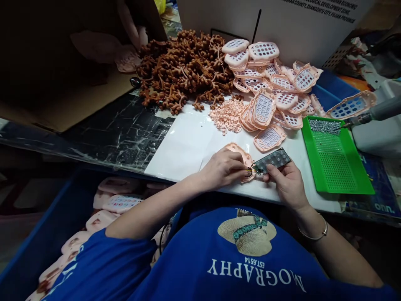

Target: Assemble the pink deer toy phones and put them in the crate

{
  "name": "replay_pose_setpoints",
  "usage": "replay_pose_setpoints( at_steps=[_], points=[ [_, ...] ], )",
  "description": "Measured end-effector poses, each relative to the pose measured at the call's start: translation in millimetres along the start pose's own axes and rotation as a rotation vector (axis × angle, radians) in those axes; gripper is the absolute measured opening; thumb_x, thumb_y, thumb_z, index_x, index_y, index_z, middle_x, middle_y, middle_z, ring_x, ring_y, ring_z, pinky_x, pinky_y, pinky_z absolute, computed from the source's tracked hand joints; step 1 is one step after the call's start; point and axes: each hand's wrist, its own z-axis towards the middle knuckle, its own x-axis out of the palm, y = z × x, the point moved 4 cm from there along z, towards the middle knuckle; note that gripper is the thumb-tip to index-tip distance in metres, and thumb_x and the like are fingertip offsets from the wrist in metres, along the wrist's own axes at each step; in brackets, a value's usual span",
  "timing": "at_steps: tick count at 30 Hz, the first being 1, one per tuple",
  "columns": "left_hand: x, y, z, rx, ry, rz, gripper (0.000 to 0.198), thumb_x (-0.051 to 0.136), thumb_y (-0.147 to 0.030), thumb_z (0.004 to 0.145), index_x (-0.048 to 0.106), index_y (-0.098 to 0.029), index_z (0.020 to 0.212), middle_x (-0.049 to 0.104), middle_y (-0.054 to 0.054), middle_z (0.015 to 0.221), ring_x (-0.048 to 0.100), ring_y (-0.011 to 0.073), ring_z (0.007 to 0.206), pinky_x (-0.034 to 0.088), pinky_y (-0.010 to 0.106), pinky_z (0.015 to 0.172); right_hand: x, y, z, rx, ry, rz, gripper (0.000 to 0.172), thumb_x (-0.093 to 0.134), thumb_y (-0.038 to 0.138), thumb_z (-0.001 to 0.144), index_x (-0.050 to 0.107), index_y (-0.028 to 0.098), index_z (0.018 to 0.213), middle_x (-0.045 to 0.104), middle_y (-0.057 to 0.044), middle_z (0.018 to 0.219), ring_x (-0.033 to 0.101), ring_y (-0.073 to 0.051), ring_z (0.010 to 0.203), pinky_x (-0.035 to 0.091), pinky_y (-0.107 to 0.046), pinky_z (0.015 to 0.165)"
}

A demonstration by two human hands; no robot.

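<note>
In my right hand (290, 182) is a dark circuit board (272, 161) with rows of round pads, gripped at its right end between thumb and fingers. Thin yellow wires (249, 170) run from the board's left end to the fingertips of my left hand (227, 167), which are pinched together on them. Under and behind those fingers lies a pink plastic shell half (236, 148), partly hidden by my hand. Another pink shell with a white keypad (270, 138) rests just beyond the board.
Behind are piles of brown plastic parts (188, 67), small pink pieces (227, 115) and pink keypad shells (263, 106). A green tray (336, 167) with screws stands right, below a power screwdriver (376, 113). Pink assembled cases (102, 219) fill a blue bin at lower left. Another person's hand (133, 31) shows upper left.
</note>
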Motion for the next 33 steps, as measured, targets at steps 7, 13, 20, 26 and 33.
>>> replay_pose_setpoints(
  at_steps=[7,13,20,26,33],
  points=[
    [13.7,-10,4,0.037,-0.118,0.279,0.031,0.051,-0.028,0.099,0.073,-0.018,0.080,0.065,0.004,0.073,0.056,0.0144,0.065,0.039,0.030,0.066,-7,5,6,0.022,-0.004,0.047,0.034,0.076,0.046,0.081,0.056,0.021,0.094,0.065,0.005,0.064,0.061,-0.011,0.055,0.053,-0.024,0.054],
    [33.8,-35,11,-0.154,-0.125,0.361,0.027,0.053,-0.026,0.096,0.071,-0.017,0.078,0.066,0.006,0.074,0.061,0.0170,0.069,0.043,0.030,0.065,-18,3,15,0.034,0.016,0.126,0.037,0.077,0.044,0.080,0.055,0.022,0.100,0.065,0.005,0.071,0.060,-0.009,0.055,0.053,-0.024,0.054],
    [14.5,-20,13,-0.150,-0.050,-0.029,0.020,0.055,-0.024,0.096,0.073,-0.015,0.096,0.071,0.006,0.087,0.065,0.0133,0.072,0.048,0.023,0.064,-22,1,7,0.042,0.027,0.136,0.039,0.079,0.044,0.078,0.055,0.021,0.098,0.066,0.004,0.073,0.061,-0.009,0.056,0.053,-0.023,0.053],
    [11.6,-21,14,-0.132,0.151,0.029,0.024,0.050,-0.024,0.098,0.072,-0.015,0.097,0.064,0.006,0.085,0.063,0.0146,0.074,0.048,0.025,0.066,-20,0,-4,0.031,0.079,0.093,0.036,0.079,0.044,0.076,0.058,0.020,0.092,0.066,0.004,0.068,0.062,-0.010,0.057,0.054,-0.022,0.053],
    [10.4,-17,8,-0.050,-0.064,-0.112,0.020,0.054,-0.027,0.098,0.071,-0.016,0.097,0.069,0.005,0.086,0.065,0.0119,0.074,0.048,0.021,0.066,-17,-3,-8,-0.027,0.120,0.006,0.027,0.074,0.039,0.083,0.060,0.020,0.096,0.067,0.004,0.069,0.061,-0.009,0.059,0.053,-0.021,0.058]
  ],
)
